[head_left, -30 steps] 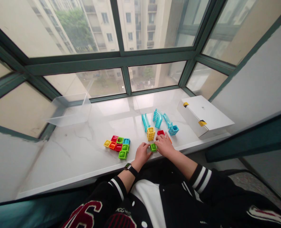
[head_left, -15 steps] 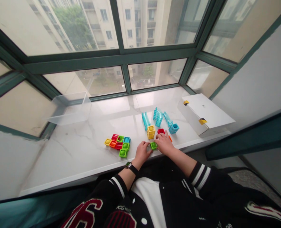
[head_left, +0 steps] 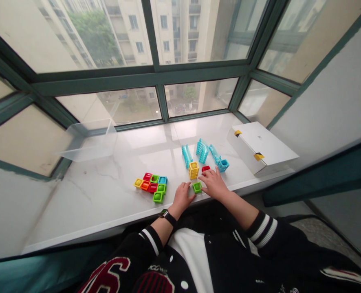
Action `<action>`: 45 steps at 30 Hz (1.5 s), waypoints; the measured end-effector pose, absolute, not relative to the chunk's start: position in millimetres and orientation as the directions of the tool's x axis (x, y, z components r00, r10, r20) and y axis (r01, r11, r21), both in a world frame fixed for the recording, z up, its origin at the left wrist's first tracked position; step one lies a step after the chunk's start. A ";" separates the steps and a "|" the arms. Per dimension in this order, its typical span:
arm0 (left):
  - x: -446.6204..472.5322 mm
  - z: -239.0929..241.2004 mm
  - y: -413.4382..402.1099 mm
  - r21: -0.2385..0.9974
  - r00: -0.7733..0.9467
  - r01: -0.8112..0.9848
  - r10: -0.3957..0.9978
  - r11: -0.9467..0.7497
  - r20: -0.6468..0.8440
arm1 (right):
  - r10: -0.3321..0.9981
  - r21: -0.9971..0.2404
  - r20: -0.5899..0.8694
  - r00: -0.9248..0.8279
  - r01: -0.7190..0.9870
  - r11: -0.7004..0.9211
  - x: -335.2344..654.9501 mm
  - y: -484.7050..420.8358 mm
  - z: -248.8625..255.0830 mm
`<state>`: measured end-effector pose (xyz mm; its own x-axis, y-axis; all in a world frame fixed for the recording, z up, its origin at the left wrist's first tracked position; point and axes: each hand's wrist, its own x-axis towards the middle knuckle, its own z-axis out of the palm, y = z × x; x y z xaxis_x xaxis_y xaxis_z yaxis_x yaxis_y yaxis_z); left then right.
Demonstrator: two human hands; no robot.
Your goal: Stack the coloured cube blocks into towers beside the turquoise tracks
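Observation:
A green toy block (head_left: 197, 187) lies on the white ledge near its front edge, between my two hands. My left hand (head_left: 183, 197), wearing a watch, is just left of the block, its fingers curved and apart. On the other side, my right hand (head_left: 214, 184) hovers with fingers spread, its thumb close to the block's right side. Whether either hand touches the block I cannot tell. Behind the block stands a yellow block tower (head_left: 193, 170). A red block (head_left: 205, 168) is partly hidden behind my right fingers.
Left of my hands, several coloured blocks (head_left: 153, 187) lie grouped together. Farther back are blue track pieces (head_left: 202, 150) and a blue block piece (head_left: 223, 165). A clear plastic bin (head_left: 90, 152) stands at the left, a white box (head_left: 264, 142) at the right, and windows behind.
My right hand has shifted slightly right, away from the green block, uncovering its right side. An orange piece that showed beside that hand is now hidden. My left hand is nearly still.

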<state>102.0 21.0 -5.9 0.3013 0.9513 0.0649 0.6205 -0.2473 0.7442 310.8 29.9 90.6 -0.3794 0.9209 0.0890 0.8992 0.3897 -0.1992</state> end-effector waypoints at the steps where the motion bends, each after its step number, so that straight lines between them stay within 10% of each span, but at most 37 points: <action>1: 98.9 -3.6 19.3 0.772 0.301 0.591 0.952 -0.235 0.060 | 0.919 -0.235 0.131 -0.371 0.889 0.392 313.4 27.1 93.6; 7: 44.4 29.9 -0.3 0.871 0.283 0.430 0.952 -0.237 0.119 | 0.871 -0.468 0.395 -0.290 0.752 0.463 326.0 0.5 112.0; 19: -39.9 31.9 -27.5 0.611 -0.035 0.787 0.981 -0.090 0.189 | 0.806 -0.636 0.549 -0.220 0.515 0.574 295.9 -14.3 118.3; 30: -24.6 33.9 -30.7 0.271 -0.009 0.963 1.000 0.002 0.026 | 0.842 -0.715 0.427 -0.330 0.446 0.538 275.3 -24.6 102.1; 45: -33.4 34.5 -29.5 0.391 0.048 0.920 0.998 -0.026 -0.046 | 0.844 -0.725 0.408 -0.348 0.438 0.531 275.2 -26.7 95.2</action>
